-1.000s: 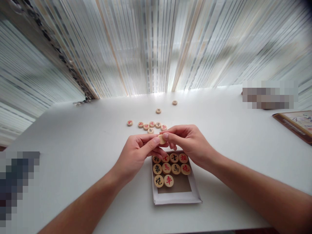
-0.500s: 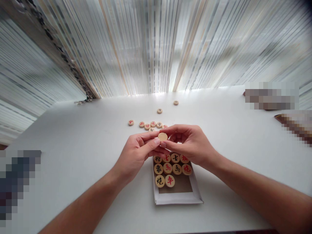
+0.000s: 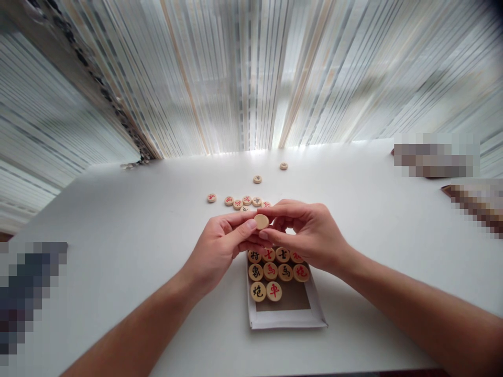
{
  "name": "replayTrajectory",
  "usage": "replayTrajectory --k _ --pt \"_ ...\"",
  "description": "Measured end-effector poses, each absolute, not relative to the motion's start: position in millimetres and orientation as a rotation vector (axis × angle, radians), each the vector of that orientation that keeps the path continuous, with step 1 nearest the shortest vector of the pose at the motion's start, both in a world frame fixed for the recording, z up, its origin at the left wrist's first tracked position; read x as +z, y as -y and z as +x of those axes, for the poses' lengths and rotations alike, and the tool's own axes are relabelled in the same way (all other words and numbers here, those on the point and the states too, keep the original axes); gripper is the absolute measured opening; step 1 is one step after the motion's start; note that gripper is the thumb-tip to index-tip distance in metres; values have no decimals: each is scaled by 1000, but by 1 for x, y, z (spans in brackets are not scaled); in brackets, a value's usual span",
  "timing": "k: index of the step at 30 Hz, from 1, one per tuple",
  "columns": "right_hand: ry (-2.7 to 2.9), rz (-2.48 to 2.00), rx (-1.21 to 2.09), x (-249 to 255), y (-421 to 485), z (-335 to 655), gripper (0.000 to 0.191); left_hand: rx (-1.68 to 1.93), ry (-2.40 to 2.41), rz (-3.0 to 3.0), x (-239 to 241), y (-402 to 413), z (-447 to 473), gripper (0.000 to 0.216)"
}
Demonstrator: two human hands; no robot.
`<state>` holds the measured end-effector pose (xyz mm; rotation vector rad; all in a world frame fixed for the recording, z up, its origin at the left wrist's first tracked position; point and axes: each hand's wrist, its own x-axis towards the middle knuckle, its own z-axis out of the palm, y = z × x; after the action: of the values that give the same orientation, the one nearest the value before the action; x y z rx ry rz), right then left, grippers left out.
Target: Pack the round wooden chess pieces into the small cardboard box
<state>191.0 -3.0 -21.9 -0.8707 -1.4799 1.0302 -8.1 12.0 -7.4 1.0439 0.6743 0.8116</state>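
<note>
A round wooden chess piece [image 3: 261,221] shows its blank face between both my hands, just above the far end of a shallow white box [image 3: 286,318]. My left hand [image 3: 220,250] pinches it with thumb and fingers. Fingers of my right hand [image 3: 310,233] close on its other side. Inside the box lie several pieces [image 3: 270,271] with red or black characters, in rows at the far end. The near end of the box shows bare brown card. More loose pieces [image 3: 240,201] lie on the white table [image 3: 129,246] beyond my hands.
Two single pieces [image 3: 257,179] lie farther back on the table. A brown-edged flat object [image 3: 451,191] sits at the right edge, partly blurred. Striped curtains [image 3: 251,73] hang behind the table's far edge.
Both hands have turned the piece between the fingers and it has shifted slightly; the blank face shows now. The box and the loose pieces have not moved.
</note>
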Motion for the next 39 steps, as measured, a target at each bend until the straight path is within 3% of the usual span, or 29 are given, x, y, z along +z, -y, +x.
replayTrajectory --k 17,29,33,39 --pt "1852 -727 414 -21 1 194 30 805 -598 1152 -6 -14 -8 20" --pt "1949 -844 283 13 8 204 15 935 -686 1108 -9 -15 -11 27" --pt "1965 -1002 343 26 28 214 19 1013 -796 1118 -12 -19 -12 27" --pt "2141 -1184 484 12 75 229 4 1015 -834 1144 -13 -22 -13 26"
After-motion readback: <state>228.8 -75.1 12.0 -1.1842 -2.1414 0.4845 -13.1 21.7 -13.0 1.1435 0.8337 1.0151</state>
